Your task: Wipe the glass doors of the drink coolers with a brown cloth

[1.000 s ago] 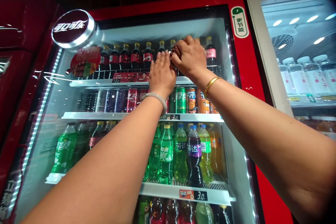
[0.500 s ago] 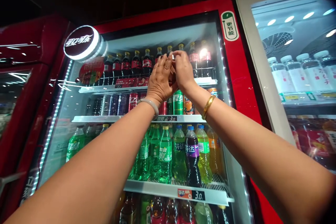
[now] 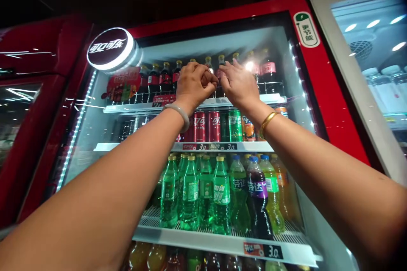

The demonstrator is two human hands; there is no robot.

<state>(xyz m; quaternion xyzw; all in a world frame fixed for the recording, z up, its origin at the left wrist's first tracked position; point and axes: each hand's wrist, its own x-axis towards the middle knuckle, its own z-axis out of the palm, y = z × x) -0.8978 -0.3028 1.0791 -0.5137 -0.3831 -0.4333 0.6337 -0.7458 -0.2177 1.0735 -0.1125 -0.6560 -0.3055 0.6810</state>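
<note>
Both arms reach up in front of a lit red drinks fridge point(image 3: 203, 20). My left hand point(image 3: 192, 82), above a pale bangle point(image 3: 179, 114), is raised before the top shelf with fingers bent and thumb apart. Just right of it, my right hand point(image 3: 240, 82) has its fingers stretched upward, and a gold bangle point(image 3: 269, 123) circles that wrist. A small gap separates the hands, and no object shows in either. Behind them stand dark cola bottles point(image 3: 165, 75), partly hidden. Whether the fingers touch the glass, I cannot tell.
Below are red cans point(image 3: 199, 127), a green can point(image 3: 235, 125), green bottles point(image 3: 221, 194) and a purple-labelled bottle point(image 3: 257, 194). A round lit sign point(image 3: 110, 48) hangs upper left. A pale-framed fridge point(image 3: 327, 17) adjoins on the right, a dark red cabinet point(image 3: 28, 106) on the left.
My hands, pressed close together before, have moved apart, the right one going rightward. The view has shifted so that the fridge sits farther right and more cans show between my arms.
</note>
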